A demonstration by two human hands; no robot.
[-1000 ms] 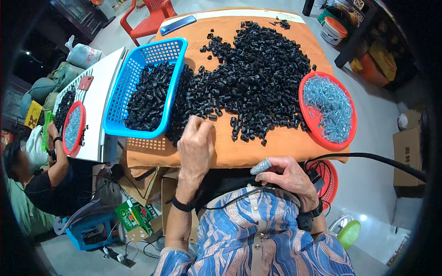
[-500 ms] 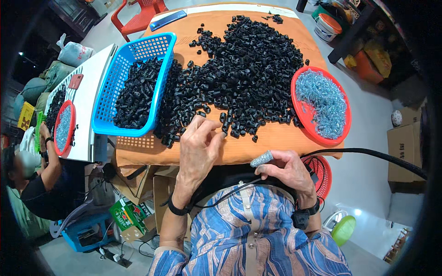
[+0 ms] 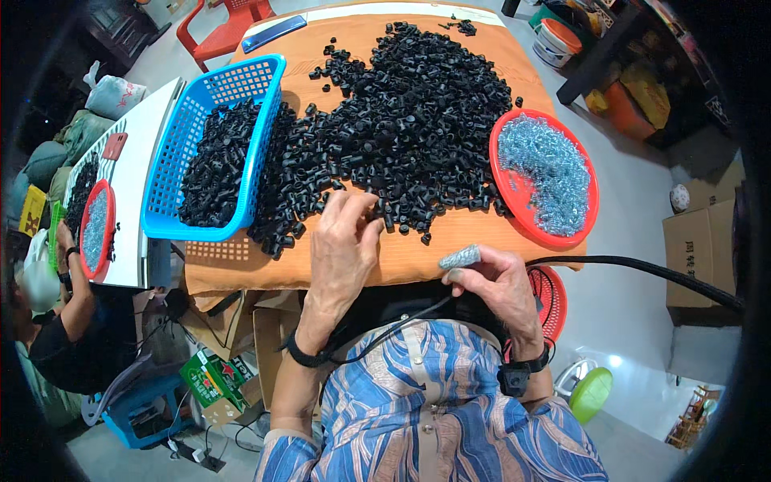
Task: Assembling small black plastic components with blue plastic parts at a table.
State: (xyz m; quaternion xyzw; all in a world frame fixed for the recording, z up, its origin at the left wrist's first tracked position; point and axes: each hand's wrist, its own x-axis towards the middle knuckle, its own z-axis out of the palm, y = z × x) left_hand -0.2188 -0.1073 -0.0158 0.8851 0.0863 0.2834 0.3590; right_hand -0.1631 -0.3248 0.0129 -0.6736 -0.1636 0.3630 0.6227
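Observation:
A large heap of small black hollow plastic parts (image 3: 434, 112) covers the orange cloth. My left hand (image 3: 341, 249) is at the heap's near edge, fingers bent and somewhat apart; thumb and index finger stand around a black part among the others. Just off the table's near edge, my right hand (image 3: 502, 297) is closed in a pinch, its index fingertip wrapped in silvery tape. What lies between its thumb and finger, if anything, is too small to make out. Farther right, a red round tray (image 3: 592, 201) holds a pile of small clear bluish pieces (image 3: 554, 169).
A blue basket (image 3: 161, 229) with more black parts stands at left on the orange-covered table (image 3: 321, 273). A phone (image 3: 275, 33) lies at the far edge. A black cable (image 3: 642, 263) runs rightward. At a white side table (image 3: 152, 161), another person (image 3: 76, 313) works.
The whole view has shifted slightly. My left hand's thumb and index finger have spread and moved a little farther into the heap's edge. My right hand keeps nearly the same pinch.

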